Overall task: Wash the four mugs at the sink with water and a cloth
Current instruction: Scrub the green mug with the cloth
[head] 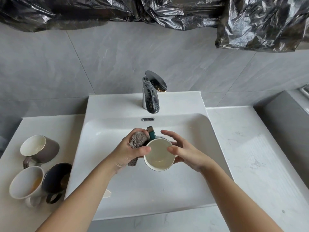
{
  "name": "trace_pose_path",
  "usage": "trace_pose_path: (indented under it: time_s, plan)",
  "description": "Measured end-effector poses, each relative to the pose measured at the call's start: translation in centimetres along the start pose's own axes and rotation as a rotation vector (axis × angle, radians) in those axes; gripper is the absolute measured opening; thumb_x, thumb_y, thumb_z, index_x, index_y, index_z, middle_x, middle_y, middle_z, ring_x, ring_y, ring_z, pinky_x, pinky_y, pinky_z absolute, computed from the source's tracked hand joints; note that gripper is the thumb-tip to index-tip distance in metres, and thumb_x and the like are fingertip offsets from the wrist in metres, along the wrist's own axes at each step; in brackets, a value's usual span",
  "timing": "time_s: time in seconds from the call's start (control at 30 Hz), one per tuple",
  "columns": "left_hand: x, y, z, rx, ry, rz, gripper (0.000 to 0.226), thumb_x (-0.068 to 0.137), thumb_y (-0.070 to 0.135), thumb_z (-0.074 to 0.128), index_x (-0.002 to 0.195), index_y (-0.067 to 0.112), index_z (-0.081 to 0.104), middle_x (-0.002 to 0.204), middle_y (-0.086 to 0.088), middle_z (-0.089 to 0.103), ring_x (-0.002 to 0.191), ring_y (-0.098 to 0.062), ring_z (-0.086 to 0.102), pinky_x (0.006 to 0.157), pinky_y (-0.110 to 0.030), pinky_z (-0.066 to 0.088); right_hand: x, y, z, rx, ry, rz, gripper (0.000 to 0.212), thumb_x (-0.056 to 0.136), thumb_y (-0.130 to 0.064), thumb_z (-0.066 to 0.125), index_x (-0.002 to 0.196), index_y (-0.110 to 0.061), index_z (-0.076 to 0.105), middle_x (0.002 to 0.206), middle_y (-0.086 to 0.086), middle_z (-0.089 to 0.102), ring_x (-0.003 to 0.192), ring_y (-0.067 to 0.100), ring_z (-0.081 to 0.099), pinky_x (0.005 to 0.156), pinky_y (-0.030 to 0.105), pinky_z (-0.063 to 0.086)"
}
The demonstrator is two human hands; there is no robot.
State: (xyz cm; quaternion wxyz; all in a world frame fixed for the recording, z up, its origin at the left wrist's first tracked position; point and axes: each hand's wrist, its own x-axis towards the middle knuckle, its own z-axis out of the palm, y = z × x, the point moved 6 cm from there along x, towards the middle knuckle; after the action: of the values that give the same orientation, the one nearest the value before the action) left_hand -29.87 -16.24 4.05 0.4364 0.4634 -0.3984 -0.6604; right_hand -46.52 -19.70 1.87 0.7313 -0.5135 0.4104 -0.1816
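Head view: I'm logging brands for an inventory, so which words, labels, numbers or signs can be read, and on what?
None can be read. The green mug, brown mug, white mug, dark mug, faucet and black plastic sheeting show no print, logo or number in this view.

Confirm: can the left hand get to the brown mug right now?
Likely yes: nothing stands between the left hand and the brown mug on the counter, but that hand is holding the cloth.

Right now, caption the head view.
Left hand with grey cloth and right hand hold a green mug over the sink.
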Motion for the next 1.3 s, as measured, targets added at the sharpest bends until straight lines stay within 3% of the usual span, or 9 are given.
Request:
trace_pose_path:
  time_s: [0.2, 0.3, 0.43, 0.53, 0.6, 0.73, 0.9, 1.17, 1.3]
  plan:
    - [-0.1, -2.1, -0.9, -0.158, 0.244, 0.046, 0.057, 0.054, 0.038, 0.078, 0.105, 0.02, 0.059, 0.089, -0.002, 0.068, 0.079, -0.019, 0.062, 0.063, -0.029, 0.048, -0.5, 2.5, 2.0, 0.267, 0.077, -0.029, 0.084, 0.07, -0.043, 0.075, 0.145, -0.043, 0.037, 0.13, 0.016, 0.057, 0.116, 0.037, 0.061, 0.084, 0.051, 0.058]
    - [-0.6, -2.0, -0.5, -0.062, 0.334, 0.127, 0.045, 0.066, 0.045, 0.072, 0.104, 0.024, 0.06, 0.088, 0.001, 0.068, 0.08, -0.018, 0.06, 0.07, -0.035, 0.049, -0.3, 3.2, 2.7, 0.396, 0.143, -0.104, 0.072, 0.074, -0.037, 0.071, 0.141, -0.041, 0.045, 0.139, 0.014, 0.053, 0.118, 0.042, 0.058, 0.083, 0.048, 0.057]
    - [-2.1, -1.0, -0.4, 0.146, 0.508, 0.265, 0.013, 0.089, 0.042, 0.052, 0.102, 0.04, 0.053, 0.062, 0.007, 0.055, 0.053, -0.017, 0.045, 0.05, -0.025, 0.04, 0.2, 2.7, 2.1, 0.386, 0.214, -0.132, 0.068, 0.07, -0.037, 0.074, 0.134, -0.045, 0.054, 0.135, 0.009, 0.055, 0.121, 0.046, 0.055, 0.081, 0.046, 0.058]
    - [-2.1, -0.5, -0.7, 0.236, 0.538, 0.281, 0.014, 0.095, 0.034, 0.056, 0.106, 0.042, 0.054, 0.076, 0.012, 0.065, 0.066, -0.004, 0.058, 0.065, -0.019, 0.048, 0.0, 2.3, 2.1, 0.385, 0.191, -0.167, 0.066, 0.071, -0.034, 0.074, 0.133, -0.045, 0.054, 0.141, 0.005, 0.052, 0.124, 0.043, 0.055, 0.082, 0.047, 0.058]
    - [-1.8, -0.2, -1.3, 0.3, 0.533, 0.287, 0.016, 0.088, 0.039, 0.056, 0.104, 0.04, 0.061, 0.096, 0.009, 0.068, 0.083, -0.008, 0.063, 0.077, -0.029, 0.051, -0.3, 1.9, 2.1, 0.38, 0.169, -0.192, 0.066, 0.071, -0.031, 0.072, 0.133, -0.044, 0.055, 0.142, 0.003, 0.051, 0.123, 0.039, 0.057, 0.081, 0.047, 0.058]
    - [-1.8, 0.8, -1.7, 0.376, 0.487, 0.345, 0.018, 0.082, 0.042, 0.061, 0.098, 0.035, 0.062, 0.087, 0.012, 0.062, 0.067, -0.009, 0.055, 0.059, -0.02, 0.04, -0.5, 1.5, 1.7, 0.322, 0.168, -0.21, 0.069, 0.07, -0.031, 0.071, 0.136, -0.043, 0.053, 0.139, -0.002, 0.055, 0.123, 0.036, 0.057, 0.082, 0.047, 0.057]
    - [-1.7, 0.8, -2.3, 0.233, 0.621, 0.236, 0.019, 0.085, 0.018, 0.071, 0.089, 0.026, 0.053, 0.069, 0.002, 0.058, 0.053, -0.019, 0.048, 0.043, -0.026, 0.034, -0.8, 0.6, 2.0, 0.19, 0.159, -0.24, 0.073, 0.067, -0.035, 0.07, 0.137, -0.042, 0.049, 0.12, -0.017, 0.064, 0.11, 0.018, 0.062, 0.078, 0.038, 0.056]
    - [-2.1, 0.5, -1.5, 0.088, 0.547, 0.217, 0.01, 0.076, 0.03, 0.063, 0.083, 0.035, 0.059, 0.068, 0.003, 0.06, 0.059, -0.019, 0.048, 0.048, -0.029, 0.037, -0.8, 0.5, 1.6, 0.173, 0.177, -0.253, 0.071, 0.068, -0.035, 0.072, 0.135, -0.046, 0.051, 0.119, -0.018, 0.063, 0.112, 0.019, 0.059, 0.079, 0.039, 0.057]
    - [-1.7, 0.1, -1.3, -0.018, 0.571, 0.185, 0.023, 0.073, 0.028, 0.065, 0.091, 0.022, 0.053, 0.067, 0.004, 0.058, 0.063, -0.018, 0.045, 0.055, -0.028, 0.035, -0.8, 0.7, 1.5, 0.172, 0.179, -0.245, 0.072, 0.068, -0.035, 0.072, 0.136, -0.044, 0.051, 0.12, -0.012, 0.062, 0.111, 0.02, 0.06, 0.079, 0.04, 0.057]
